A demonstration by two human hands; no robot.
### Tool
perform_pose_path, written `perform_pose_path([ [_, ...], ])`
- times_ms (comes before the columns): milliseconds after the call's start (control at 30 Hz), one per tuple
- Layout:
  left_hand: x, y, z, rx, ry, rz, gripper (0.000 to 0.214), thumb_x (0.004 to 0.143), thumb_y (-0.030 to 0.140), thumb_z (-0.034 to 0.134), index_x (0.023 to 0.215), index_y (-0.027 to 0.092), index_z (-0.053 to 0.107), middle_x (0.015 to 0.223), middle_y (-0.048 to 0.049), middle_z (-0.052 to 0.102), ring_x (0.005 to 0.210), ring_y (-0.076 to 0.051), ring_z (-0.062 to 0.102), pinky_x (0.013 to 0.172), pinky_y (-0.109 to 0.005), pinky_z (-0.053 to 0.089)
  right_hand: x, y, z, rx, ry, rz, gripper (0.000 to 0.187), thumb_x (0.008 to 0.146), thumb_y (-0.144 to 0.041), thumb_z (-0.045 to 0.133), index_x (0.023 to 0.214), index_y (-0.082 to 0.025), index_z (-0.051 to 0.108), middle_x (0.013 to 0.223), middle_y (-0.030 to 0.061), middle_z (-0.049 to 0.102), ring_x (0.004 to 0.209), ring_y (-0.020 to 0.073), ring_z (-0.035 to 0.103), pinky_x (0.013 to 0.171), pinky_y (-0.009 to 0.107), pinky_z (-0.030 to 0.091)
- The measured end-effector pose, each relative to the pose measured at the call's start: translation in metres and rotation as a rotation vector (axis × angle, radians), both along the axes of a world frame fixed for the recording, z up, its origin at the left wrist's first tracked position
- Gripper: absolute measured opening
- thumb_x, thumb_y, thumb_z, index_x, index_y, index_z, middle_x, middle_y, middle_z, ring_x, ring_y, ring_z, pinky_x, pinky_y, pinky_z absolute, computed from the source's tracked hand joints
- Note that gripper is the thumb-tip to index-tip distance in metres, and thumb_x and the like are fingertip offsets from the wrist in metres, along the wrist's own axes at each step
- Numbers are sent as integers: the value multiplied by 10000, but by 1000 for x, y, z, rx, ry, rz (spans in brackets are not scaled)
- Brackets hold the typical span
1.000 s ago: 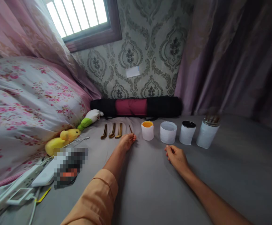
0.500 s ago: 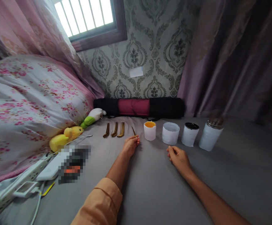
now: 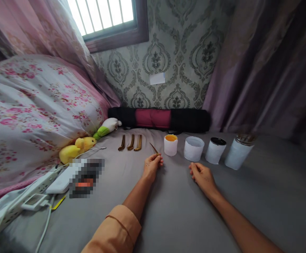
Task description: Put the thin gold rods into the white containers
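My left hand point(image 3: 153, 165) is closed in a pinch on a thin gold utensil point(image 3: 154, 148), raised off the grey bedsheet and pointing up and left. Three more gold utensils point(image 3: 130, 142) lie side by side just to its left. My right hand point(image 3: 201, 175) rests on the sheet with its fingers loosely curled, holding nothing. Ahead of the hands stand a white cup with orange contents point(image 3: 170, 144), an empty white cup point(image 3: 193, 148), a white cup with a dark inside point(image 3: 215, 150) and a white jar with a metal lid point(image 3: 238, 151).
A black and maroon rolled mat point(image 3: 159, 119) lies against the patterned wall. Yellow and green plush toys point(image 3: 76, 149) sit beside a floral duvet point(image 3: 34, 102) at the left. A white power strip and cables point(image 3: 23, 203) lie at the lower left. Curtains hang at the right.
My left hand has picked the fourth gold utensil up off the sheet and drawn it back towards me. The right hand has stayed put; the view has shifted slightly.
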State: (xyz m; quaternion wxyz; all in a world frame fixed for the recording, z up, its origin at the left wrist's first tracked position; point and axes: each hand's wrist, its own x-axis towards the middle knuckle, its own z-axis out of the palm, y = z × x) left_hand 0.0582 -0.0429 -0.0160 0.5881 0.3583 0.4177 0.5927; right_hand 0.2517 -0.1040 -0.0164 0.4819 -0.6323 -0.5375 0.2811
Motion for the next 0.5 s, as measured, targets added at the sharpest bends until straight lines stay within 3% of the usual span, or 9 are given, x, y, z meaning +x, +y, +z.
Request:
perform_pose_path([
  [200, 7, -14, 3, 77, 61, 4, 319, 628, 300, 638, 871, 95, 614, 684, -31, 583, 520, -67, 525, 481, -193, 414, 0, -2, 3, 1, 21, 8, 378, 758, -491, 403, 729, -154, 571, 558, 10, 532, 435, 104, 490, 399, 208, 363],
  [500, 9, -27, 9, 263, 331, 50, 365, 686, 410, 552, 878, 111, 635, 640, -13, 560, 533, -85, 493, 454, -188, 376, 0, -3, 3, -9, 35, 16, 379, 753, -494, 408, 738, -151, 568, 570, 16, 537, 441, 105, 491, 394, 204, 363],
])
